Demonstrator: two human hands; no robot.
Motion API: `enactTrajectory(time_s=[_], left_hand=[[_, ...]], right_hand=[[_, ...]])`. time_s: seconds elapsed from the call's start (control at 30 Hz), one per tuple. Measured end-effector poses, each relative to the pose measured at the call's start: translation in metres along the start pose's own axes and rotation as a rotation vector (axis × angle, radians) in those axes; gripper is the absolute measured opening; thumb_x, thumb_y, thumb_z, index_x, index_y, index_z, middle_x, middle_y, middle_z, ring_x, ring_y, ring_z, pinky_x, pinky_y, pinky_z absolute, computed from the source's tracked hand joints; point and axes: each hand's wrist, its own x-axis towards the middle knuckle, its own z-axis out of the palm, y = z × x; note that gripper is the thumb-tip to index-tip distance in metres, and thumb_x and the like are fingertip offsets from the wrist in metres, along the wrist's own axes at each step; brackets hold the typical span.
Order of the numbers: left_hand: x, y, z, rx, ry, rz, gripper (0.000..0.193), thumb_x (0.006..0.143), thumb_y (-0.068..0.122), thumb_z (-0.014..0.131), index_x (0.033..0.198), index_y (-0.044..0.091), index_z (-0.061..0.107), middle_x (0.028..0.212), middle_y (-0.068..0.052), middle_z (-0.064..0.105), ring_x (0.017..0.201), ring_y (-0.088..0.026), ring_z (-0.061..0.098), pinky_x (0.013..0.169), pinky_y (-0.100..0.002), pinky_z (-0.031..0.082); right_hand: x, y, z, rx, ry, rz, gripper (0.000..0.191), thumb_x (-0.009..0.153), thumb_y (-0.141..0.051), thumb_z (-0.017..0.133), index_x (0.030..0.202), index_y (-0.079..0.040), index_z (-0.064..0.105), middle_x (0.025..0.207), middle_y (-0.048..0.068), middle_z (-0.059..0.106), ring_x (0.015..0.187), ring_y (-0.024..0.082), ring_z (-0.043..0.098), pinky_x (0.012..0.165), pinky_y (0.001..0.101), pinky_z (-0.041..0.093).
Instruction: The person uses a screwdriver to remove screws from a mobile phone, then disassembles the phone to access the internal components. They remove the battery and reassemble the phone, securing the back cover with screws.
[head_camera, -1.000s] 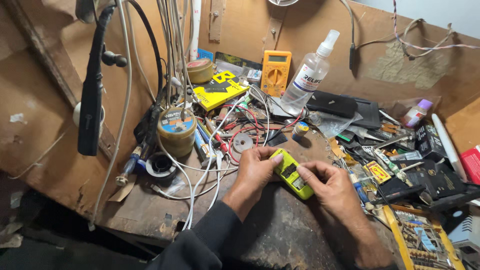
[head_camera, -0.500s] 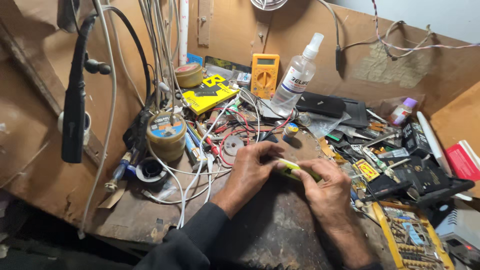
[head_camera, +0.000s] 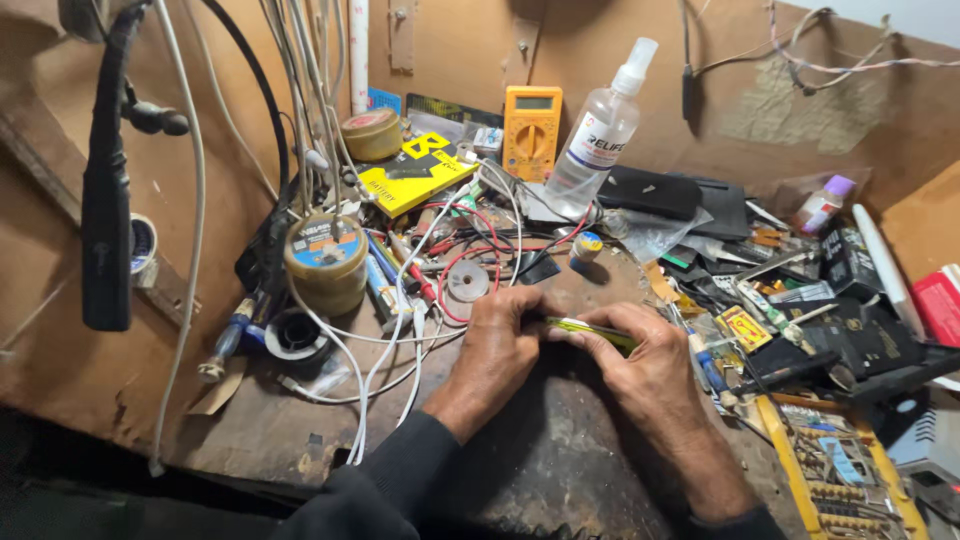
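Hands pinching yellow-green gadget, prob. edge-on, yellow box behind

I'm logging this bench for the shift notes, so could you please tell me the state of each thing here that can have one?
Left hand: closed on the small yellow-green device.
Right hand: gripping the same device, which is turned edge-on.
Spray bottle: upright, leaning slightly, nozzle on.
Orange multimeter: propped against the wall, display blank.
Solder spool: standing upright.
Yellow box: lying flat, closed.
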Motion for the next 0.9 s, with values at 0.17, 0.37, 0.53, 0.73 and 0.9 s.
enactTrajectory(time_s=[0.17,0.37,0.53,0.73,0.9], left_hand=[[0.006,-0.007,0.001,0.018,0.016,0.014,0.012,0.081,-0.006,0.069,0.092,-0.002,0.073,0.081,-0.014,0.075,0.078,-0.017,0.073,0.069,-0.032,0.056],[0.014,-0.012,0.002,0.05,0.048,0.039,0.011,0.082,-0.006,0.067,0.091,-0.002,0.072,0.082,-0.014,0.076,0.078,-0.016,0.074,0.069,-0.032,0.056],[0.005,0.005,0.0,0.04,0.023,-0.009,0.012,0.081,-0.005,0.068,0.092,-0.001,0.072,0.079,-0.014,0.075,0.075,-0.018,0.075,0.07,-0.033,0.056],[-0.008,0.021,0.003,0.095,0.007,-0.002,0.007,0.081,-0.001,0.072,0.088,-0.001,0.071,0.076,-0.013,0.073,0.073,-0.021,0.074,0.067,-0.036,0.055],[-0.004,0.022,0.003,0.203,-0.057,0.064,0.009,0.083,0.001,0.071,0.091,0.001,0.073,0.08,-0.017,0.073,0.078,-0.031,0.073,0.069,-0.04,0.055]], right_hand=[[0.008,0.006,0.009,-0.077,0.02,-0.095,0.012,0.081,-0.009,0.077,0.09,-0.002,0.075,0.086,0.012,0.075,0.083,0.026,0.072,0.074,0.0366,0.054],[0.013,0.007,0.015,-0.079,0.058,-0.124,0.009,0.082,-0.005,0.076,0.091,-0.003,0.075,0.085,0.011,0.075,0.081,0.025,0.072,0.071,0.0359,0.054],[-0.003,-0.001,-0.012,0.153,0.017,0.193,0.028,0.08,-0.011,0.078,0.107,-0.007,0.074,0.092,0.009,0.079,0.081,0.019,0.076,0.067,0.0325,0.06],[-0.023,0.01,-0.03,-0.067,-0.003,0.106,0.021,0.087,-0.016,0.074,0.106,-0.006,0.077,0.09,0.011,0.079,0.076,0.02,0.076,0.069,0.0333,0.056],[-0.017,0.023,-0.028,-0.037,-0.041,-0.006,0.019,0.089,-0.013,0.07,0.104,-0.003,0.076,0.089,0.013,0.077,0.077,0.023,0.077,0.067,0.034,0.056]])
